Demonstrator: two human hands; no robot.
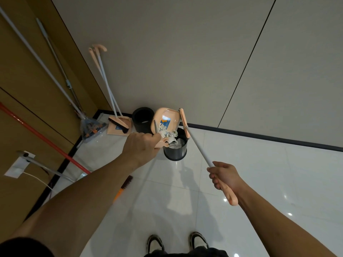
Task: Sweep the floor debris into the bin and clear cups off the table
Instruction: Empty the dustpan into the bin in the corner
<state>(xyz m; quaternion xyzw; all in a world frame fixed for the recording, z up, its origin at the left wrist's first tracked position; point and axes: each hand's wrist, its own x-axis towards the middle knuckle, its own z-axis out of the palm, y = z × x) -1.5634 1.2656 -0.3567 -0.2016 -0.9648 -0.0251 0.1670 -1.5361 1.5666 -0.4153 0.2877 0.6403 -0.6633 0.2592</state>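
The dustpan [167, 119] is held tipped above the bin [175, 145], left hand [143, 145] fingers clamped on its handle, right hand [225, 176] gripping the broom [196, 145]; scraps [168, 133] should be brushed down slowly, lip kept inside the rim.

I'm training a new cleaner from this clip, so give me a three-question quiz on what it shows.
1. True or false: the dustpan is tipped over the near black bin.
2. What does the right hand grip? A) a red mop B) the broom handle C) a cup
3. Fill in: the second black bin stands against the ____.

Key: 1 true; 2 B; 3 wall. The left hand holds the dustpan's handle; crumpled paper slides off its lip.
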